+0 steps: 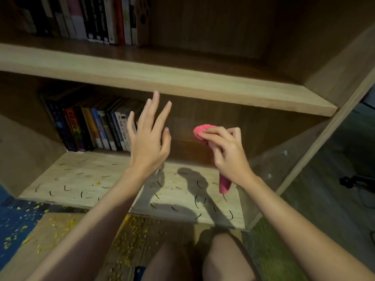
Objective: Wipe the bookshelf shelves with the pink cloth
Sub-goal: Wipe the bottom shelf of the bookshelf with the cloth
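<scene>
Head view: left hand [148,136], fingers spread wide and straight, holding nothing, raised in front of the lower row of books [91,128]; right hand [227,153], fingers curled round the pink cloth [200,130], one bunched end showing above the fingers, the other hanging below the palm over the lower shelf [81,179]; lower shelf of pale wood, bearing short black curved marks [66,188] and yellow crumbs [158,194]; upper shelf [182,86], carrying a second row of books [97,19] at its left; spine lettering on both rows too blurred to read; floor [60,230] strewn with more yellow crumbs
</scene>
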`<state>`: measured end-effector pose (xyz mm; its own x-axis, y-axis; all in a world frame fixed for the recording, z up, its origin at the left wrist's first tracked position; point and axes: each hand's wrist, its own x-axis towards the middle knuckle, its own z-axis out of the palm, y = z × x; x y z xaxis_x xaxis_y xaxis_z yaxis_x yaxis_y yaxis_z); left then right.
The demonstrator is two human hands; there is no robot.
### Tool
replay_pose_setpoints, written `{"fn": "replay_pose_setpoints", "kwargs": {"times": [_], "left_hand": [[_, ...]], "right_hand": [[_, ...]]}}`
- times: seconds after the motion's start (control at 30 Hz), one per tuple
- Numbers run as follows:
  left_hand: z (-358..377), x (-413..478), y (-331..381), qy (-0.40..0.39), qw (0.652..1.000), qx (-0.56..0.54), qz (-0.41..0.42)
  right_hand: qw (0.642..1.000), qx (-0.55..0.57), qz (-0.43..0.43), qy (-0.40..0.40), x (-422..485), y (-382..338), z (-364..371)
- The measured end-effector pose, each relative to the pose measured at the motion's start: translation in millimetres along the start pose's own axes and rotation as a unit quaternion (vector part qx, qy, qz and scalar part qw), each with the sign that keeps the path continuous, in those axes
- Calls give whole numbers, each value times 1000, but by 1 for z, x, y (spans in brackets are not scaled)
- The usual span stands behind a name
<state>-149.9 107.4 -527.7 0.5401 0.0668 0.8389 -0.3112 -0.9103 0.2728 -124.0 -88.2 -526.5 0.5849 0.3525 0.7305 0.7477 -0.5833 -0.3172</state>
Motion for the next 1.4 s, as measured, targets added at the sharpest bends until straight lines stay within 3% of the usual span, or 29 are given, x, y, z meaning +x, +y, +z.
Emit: {"fn": "replay_pose_setpoints", "kwargs": {"times": [0.1, 0.2, 0.37, 0.43, 0.5, 0.67, 0.97, 1.1, 1.4], "left_hand": [[26, -37, -3, -68, 998, 0, -4], [53, -71, -3, -230, 971, -1, -66], [106, -125, -2, -513, 849, 42, -119], [125, -140, 0, -598, 788, 62, -131], [143, -150, 4, -645, 747, 75, -143], [158, -165, 11, -690, 707, 99, -119], [175, -189, -13, -688, 718, 72, -83], [179, -195, -23, -675, 734, 66, -34], [163, -180, -26, -701, 711, 62, -17]], "right_hand": [[988, 80, 132, -24, -17, 25, 19], [947, 177, 265, -31, -41, 48, 34], [844, 259, 464, -70, -95, 93, 55], [819, 268, 500, -83, -118, 111, 58], [816, 251, 511, -101, -140, 126, 57], [813, 215, 527, -128, -172, 147, 55], [866, 122, 472, -108, -221, 151, 101], [903, 23, 416, -106, -245, 132, 116], [888, -91, 436, -115, -234, 117, 122]]}}
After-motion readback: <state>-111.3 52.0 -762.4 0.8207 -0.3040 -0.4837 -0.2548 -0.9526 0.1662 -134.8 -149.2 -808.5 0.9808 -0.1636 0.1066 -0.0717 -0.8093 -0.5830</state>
